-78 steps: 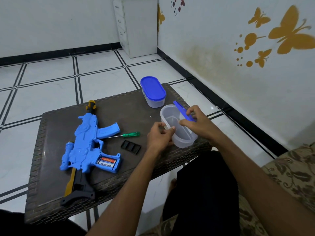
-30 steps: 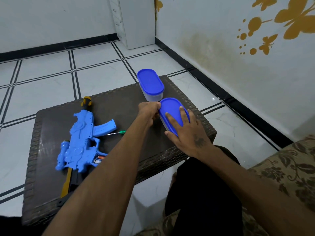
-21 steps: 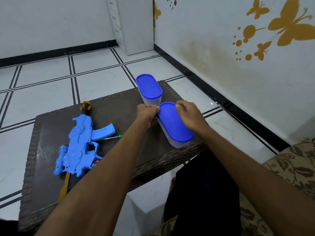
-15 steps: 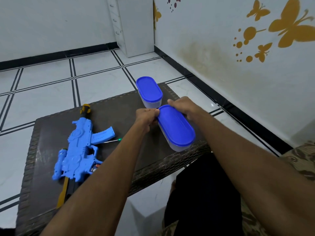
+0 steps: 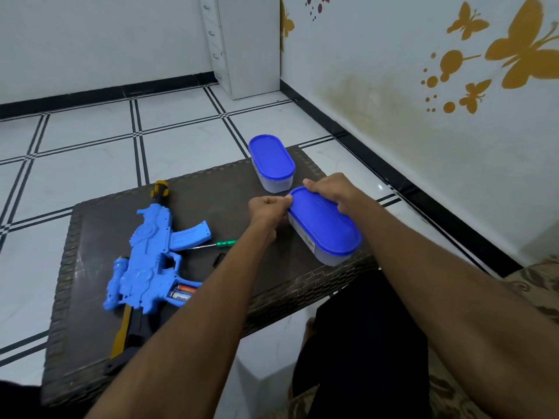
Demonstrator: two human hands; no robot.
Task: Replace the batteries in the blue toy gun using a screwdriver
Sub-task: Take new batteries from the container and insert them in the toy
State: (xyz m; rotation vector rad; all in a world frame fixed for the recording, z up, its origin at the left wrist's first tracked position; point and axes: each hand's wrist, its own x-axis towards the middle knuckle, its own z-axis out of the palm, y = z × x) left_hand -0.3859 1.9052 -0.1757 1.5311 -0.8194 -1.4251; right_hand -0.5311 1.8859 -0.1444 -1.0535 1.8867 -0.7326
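The blue toy gun (image 5: 148,261) lies on the left half of the dark wicker table (image 5: 99,225), its battery compartment open with batteries (image 5: 183,291) showing. A green-handled screwdriver (image 5: 222,244) lies just right of the gun's magazine. A black battery cover (image 5: 218,259) peeks out beside my left forearm. My left hand (image 5: 267,210) pinches the far left edge of the blue lid of a clear oval container (image 5: 323,226). My right hand (image 5: 331,189) grips the same container's far end from the right.
A second closed blue-lidded container (image 5: 272,161) stands at the table's far edge, just behind my hands. A white drawer cabinet (image 5: 242,43) is in the room's corner. Tiled floor surrounds the table, and a patterned sofa (image 5: 538,285) is at right.
The container was open with the lid in my right hand; now the lid sits on it. My right hand slid from flat on the lid to its far end.
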